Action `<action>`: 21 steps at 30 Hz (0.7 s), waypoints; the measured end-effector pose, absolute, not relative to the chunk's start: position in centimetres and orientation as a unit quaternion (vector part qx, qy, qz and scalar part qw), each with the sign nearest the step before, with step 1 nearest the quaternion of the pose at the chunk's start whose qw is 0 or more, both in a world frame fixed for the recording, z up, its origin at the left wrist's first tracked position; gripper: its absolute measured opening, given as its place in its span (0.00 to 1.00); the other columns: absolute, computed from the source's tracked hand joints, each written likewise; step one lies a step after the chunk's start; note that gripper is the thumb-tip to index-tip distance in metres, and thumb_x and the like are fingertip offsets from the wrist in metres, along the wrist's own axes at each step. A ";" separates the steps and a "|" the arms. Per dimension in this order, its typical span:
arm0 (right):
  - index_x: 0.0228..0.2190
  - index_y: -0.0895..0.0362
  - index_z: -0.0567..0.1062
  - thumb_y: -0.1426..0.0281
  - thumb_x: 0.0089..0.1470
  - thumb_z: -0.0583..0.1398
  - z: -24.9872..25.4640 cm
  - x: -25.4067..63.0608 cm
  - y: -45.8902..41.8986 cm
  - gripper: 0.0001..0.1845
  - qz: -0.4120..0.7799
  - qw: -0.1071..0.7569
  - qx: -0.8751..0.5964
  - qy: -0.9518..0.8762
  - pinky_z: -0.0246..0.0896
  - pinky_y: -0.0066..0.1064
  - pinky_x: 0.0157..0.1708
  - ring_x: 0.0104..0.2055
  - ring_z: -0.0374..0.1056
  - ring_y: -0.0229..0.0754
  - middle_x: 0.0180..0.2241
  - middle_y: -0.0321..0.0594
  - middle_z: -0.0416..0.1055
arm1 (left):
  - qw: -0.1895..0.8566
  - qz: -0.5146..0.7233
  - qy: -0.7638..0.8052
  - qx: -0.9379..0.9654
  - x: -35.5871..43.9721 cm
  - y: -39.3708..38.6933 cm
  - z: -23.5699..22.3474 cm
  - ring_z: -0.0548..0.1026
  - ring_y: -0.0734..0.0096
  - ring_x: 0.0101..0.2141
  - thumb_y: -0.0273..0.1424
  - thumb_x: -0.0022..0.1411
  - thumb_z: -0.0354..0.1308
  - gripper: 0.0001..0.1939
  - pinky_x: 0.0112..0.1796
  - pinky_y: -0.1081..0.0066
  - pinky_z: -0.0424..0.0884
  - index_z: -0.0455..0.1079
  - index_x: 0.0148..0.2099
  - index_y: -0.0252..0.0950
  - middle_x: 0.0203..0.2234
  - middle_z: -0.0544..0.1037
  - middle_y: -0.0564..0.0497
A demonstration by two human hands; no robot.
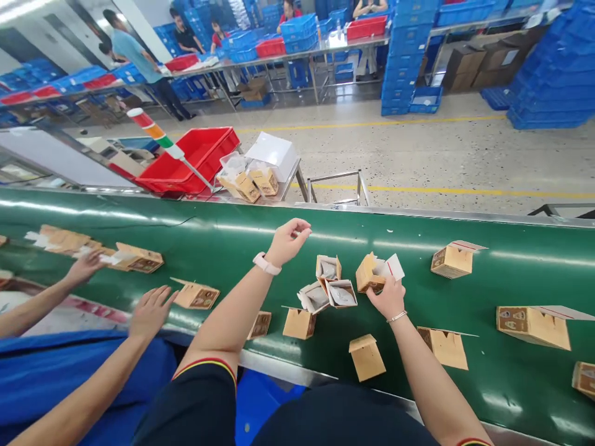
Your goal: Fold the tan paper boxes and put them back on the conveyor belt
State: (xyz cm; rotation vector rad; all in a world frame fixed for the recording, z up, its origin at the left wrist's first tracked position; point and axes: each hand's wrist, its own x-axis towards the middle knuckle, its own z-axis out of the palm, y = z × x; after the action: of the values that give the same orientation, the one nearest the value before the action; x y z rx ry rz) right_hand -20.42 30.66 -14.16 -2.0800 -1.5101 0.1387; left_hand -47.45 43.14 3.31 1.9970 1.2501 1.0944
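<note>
Small tan cardboard boxes lie scattered on a green conveyor belt (pixel 218 248). My right hand (pixel 388 297) grips one small box (pixel 368 274) with a white leaflet (pixel 392 267) sticking out of its open end. My left hand (pixel 288 240), with a pale watch at the wrist, hovers above the belt, fingers curled in a loose pinch; whether they hold anything I cannot see. Between my hands sit open boxes with white pouches inside (pixel 329 286).
A co-worker's two hands (pixel 149 310) reach onto the belt at the left near more boxes (pixel 137 257). Beyond the belt stand a red crate (pixel 193 158), a signal tower (pixel 155 133) and bagged boxes (pixel 248 179). Further boxes (pixel 532 325) lie right. People work at far tables.
</note>
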 end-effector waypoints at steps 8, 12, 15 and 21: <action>0.39 0.54 0.69 0.60 0.36 0.63 -12.6 -17.7 35.3 0.24 0.142 0.355 -0.607 -0.697 0.59 0.52 0.51 0.55 0.59 0.58 0.48 0.51 0.64 | 0.195 0.071 0.257 0.944 -42.1 50.7 -5.4 0.72 0.55 0.48 0.30 0.51 0.59 0.21 0.46 0.61 0.66 0.70 0.50 0.37 0.49 0.75 0.41; 0.50 0.54 0.67 0.62 0.45 0.58 -13.4 -15.6 33.1 0.28 0.104 0.387 -0.582 -0.708 0.48 0.57 0.59 0.66 0.44 0.59 0.61 0.50 0.54 | 0.285 0.004 0.083 0.955 -39.5 50.0 -8.4 0.64 0.55 0.58 0.34 0.53 0.59 0.21 0.52 0.61 0.59 0.70 0.51 0.43 0.56 0.71 0.43; 0.53 0.55 0.66 0.62 0.49 0.57 -15.0 -14.1 29.8 0.28 0.110 0.400 -0.627 -0.659 0.50 0.55 0.60 0.67 0.43 0.58 0.64 0.52 0.48 | 0.391 0.035 0.036 0.919 -36.2 49.3 -9.1 0.65 0.57 0.58 0.43 0.54 0.60 0.17 0.53 0.62 0.59 0.73 0.46 0.48 0.52 0.75 0.45; 0.46 0.55 0.74 0.57 0.52 0.56 -16.4 -13.1 25.5 0.23 0.127 0.435 -0.657 -0.603 0.51 0.54 0.60 0.66 0.45 0.61 0.65 0.50 0.45 | 0.448 0.073 -0.081 0.887 -28.6 46.6 -9.3 0.73 0.58 0.50 0.51 0.47 0.64 0.19 0.46 0.65 0.66 0.76 0.40 0.51 0.43 0.80 0.46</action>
State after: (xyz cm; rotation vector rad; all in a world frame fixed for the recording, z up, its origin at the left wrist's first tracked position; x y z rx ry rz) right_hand -13.06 25.52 -16.42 -1.6343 -1.5004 0.3155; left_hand -28.61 46.65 -9.26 2.1957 -0.1996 0.1809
